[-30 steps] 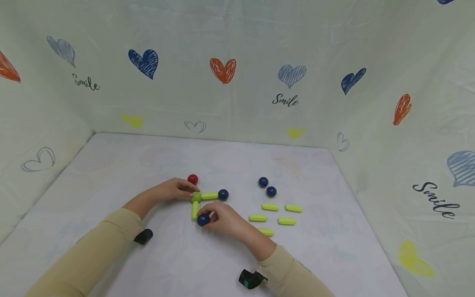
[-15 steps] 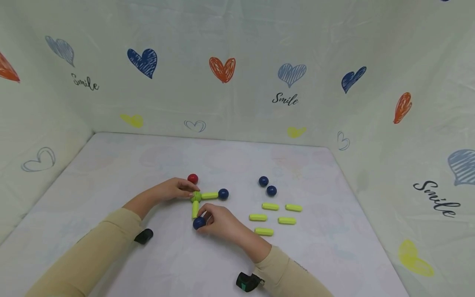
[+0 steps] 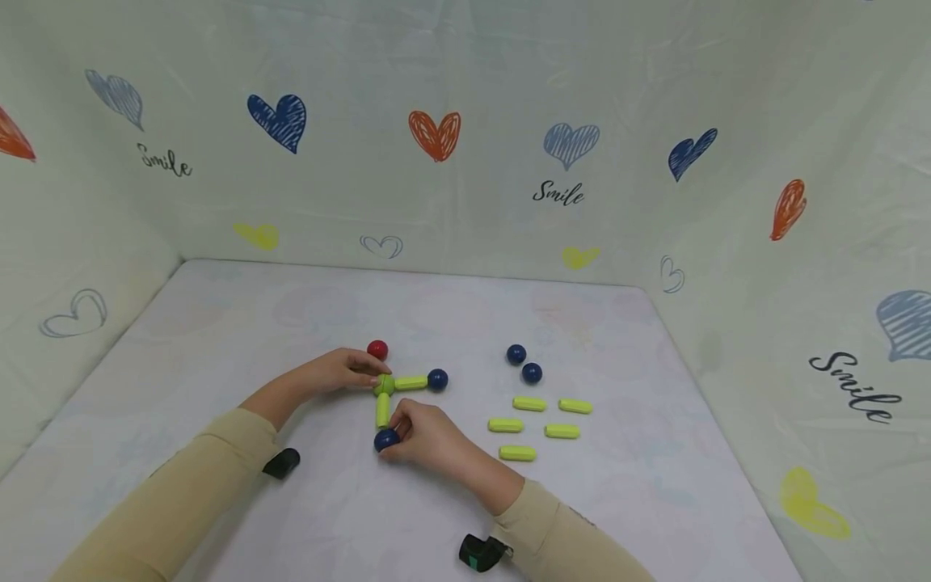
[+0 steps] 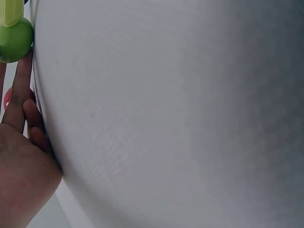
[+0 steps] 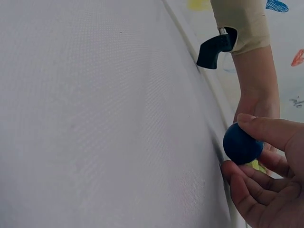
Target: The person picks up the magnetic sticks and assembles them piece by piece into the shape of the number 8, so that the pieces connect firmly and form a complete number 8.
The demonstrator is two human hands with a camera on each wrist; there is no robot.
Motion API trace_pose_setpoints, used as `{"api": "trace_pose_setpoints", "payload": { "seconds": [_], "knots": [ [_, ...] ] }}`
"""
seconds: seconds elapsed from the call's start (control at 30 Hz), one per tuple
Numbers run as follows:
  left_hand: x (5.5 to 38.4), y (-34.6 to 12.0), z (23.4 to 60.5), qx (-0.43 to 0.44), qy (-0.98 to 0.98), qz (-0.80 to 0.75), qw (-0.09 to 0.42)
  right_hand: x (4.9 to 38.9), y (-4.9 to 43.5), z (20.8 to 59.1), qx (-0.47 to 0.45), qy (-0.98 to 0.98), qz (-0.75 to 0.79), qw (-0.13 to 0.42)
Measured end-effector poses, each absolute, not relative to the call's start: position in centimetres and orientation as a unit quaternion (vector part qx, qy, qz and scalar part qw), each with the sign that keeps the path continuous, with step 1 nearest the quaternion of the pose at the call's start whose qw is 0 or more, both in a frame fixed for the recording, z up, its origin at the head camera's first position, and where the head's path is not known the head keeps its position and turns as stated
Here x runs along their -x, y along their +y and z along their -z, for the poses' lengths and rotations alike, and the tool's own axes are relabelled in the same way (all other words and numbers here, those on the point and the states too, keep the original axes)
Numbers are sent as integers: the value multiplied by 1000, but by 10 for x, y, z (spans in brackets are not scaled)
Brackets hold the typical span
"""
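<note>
A green ball (image 3: pixel 385 385) joins two yellow-green rods at a right angle, one pointing right and one toward the near edge. My left hand (image 3: pixel 342 370) pinches the green ball from the left, fingers around it in the left wrist view. The right-pointing rod (image 3: pixel 411 382) ends in a dark blue ball (image 3: pixel 437 380). Thumb and fingers of my right hand (image 3: pixel 429 432) pinch another dark blue ball (image 5: pixel 241 143), right at the near end of the second rod (image 3: pixel 382 410). A red ball (image 3: pixel 377 349) lies just beyond my left hand.
Two loose dark blue balls (image 3: pixel 532 373) lie right of the joined pieces. Several loose yellow-green rods (image 3: pixel 528 403) lie below them, to the right of my right hand. A white cloth backdrop (image 3: pixel 494 218) printed with hearts surrounds the table (image 3: pixel 305 525).
My right hand has moved left and slightly nearer, bringing its blue ball from beside the near rod to that rod's end. The left hand stays on the green ball.
</note>
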State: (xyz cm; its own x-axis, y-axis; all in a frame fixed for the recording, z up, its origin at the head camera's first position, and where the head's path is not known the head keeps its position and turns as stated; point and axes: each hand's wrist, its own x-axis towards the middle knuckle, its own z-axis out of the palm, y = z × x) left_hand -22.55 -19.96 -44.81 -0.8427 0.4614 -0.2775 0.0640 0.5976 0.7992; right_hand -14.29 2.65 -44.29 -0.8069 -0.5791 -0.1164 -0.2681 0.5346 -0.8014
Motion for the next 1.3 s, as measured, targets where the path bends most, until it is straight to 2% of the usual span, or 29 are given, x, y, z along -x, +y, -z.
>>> {"api": "trace_pose_setpoints", "payload": {
  "seconds": [0.57, 0.9, 1.3],
  "knots": [
    [227, -193, 446, -160, 858, -430, 231, 148, 28, 442, 238, 855, 426, 174],
    [222, -189, 449, -117, 869, -434, 208, 150, 27, 446, 233, 861, 419, 167],
    [220, -185, 451, -124, 878, -424, 183, 152, 30, 446, 229, 870, 405, 164]
  ]
}}
